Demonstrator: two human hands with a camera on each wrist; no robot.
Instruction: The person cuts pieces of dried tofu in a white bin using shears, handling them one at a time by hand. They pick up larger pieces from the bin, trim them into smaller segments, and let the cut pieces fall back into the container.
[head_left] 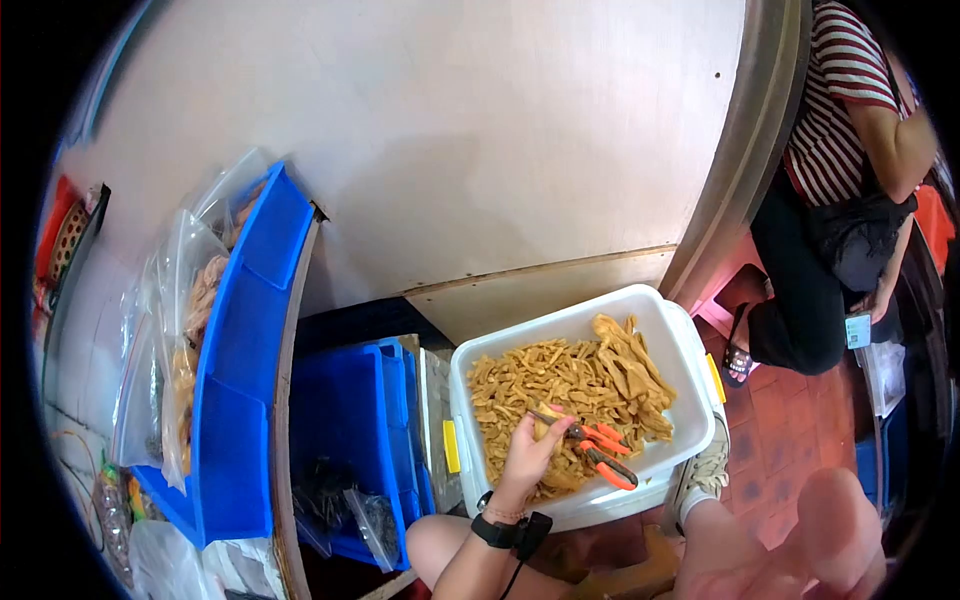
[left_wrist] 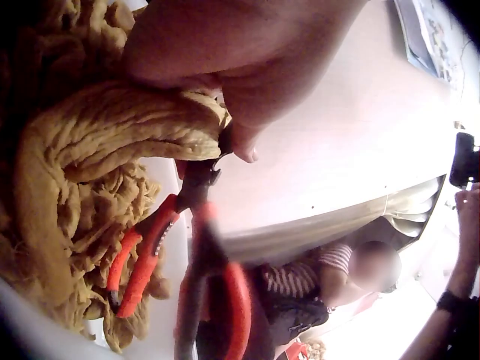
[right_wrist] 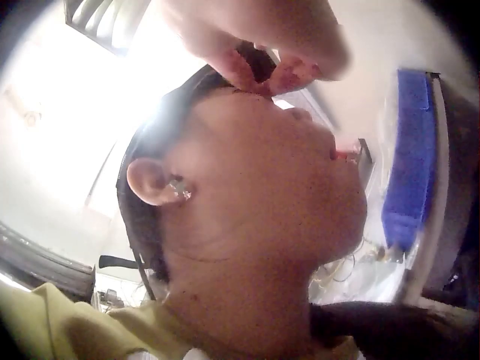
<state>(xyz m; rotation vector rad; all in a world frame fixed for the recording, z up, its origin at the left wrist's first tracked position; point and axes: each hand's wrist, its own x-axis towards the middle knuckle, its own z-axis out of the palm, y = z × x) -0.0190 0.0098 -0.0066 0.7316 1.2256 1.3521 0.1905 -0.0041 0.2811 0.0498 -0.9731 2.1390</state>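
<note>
Left hand [head_left: 535, 455]: grasping a wrinkled, leathery yellow-brown strip [left_wrist: 124, 131] over the white plastic tub [head_left: 463, 385]. Black head of the orange-handled pliers [head_left: 612, 470] is right by the fingertips; can't tell if that hand grips the pliers too. Right hand [right_wrist: 262, 34]: raised at the wearer's head, fingers bent; can't tell if it's holding anything. Tub: short knobbly pieces [head_left: 520, 375] left, longer folded ones [head_left: 635, 370] right; yellow latches. Blue bins [head_left: 345, 410] and clear bags left, person in striped shirt [head_left: 850, 60] right, cut off by frame.
</note>
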